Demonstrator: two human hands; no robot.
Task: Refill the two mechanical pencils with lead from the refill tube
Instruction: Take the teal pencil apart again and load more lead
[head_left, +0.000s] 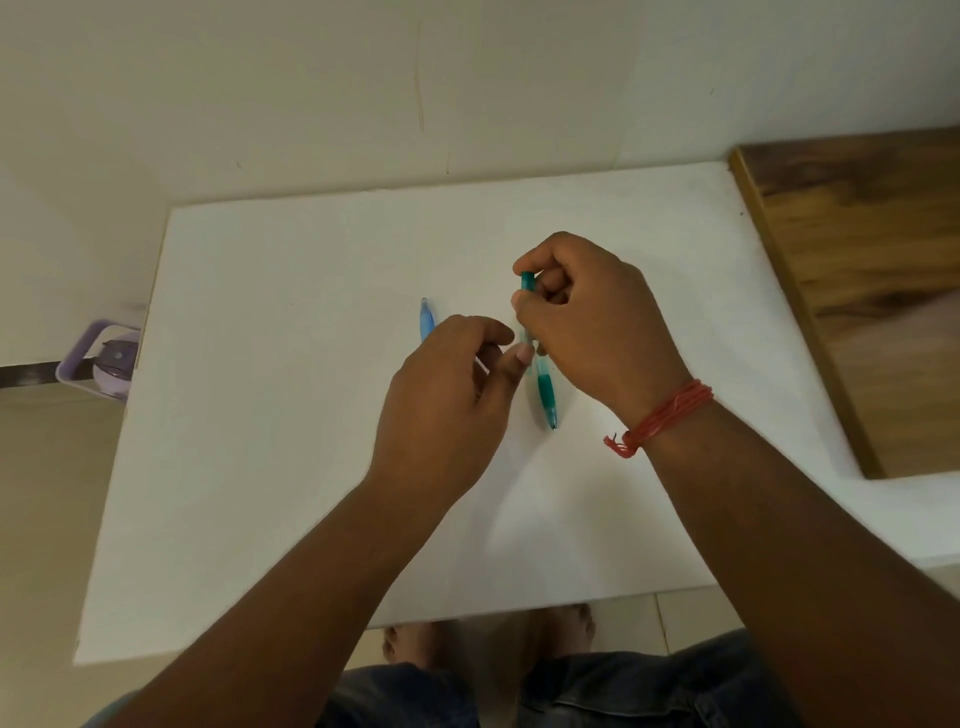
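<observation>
Two pencils are counted on the white table (260, 467), whose near half lies bare. The teal pencil (545, 395) is pinched by the right hand (587, 322), its tip pointing near, long axis near-to-far. The left hand (452, 400) is loosely curled just beside it; its grip cannot be told. The blue pencil (427, 318) is seen farther left, partly hidden.

Both hands meet over the middle of the worktop (291, 467), right hand (592, 322) just behind and right of the left hand (447, 400). One pencil (543, 384) stands between them in the right hand; the other pencil (426, 319) lies just left, behind the left hand.
</observation>
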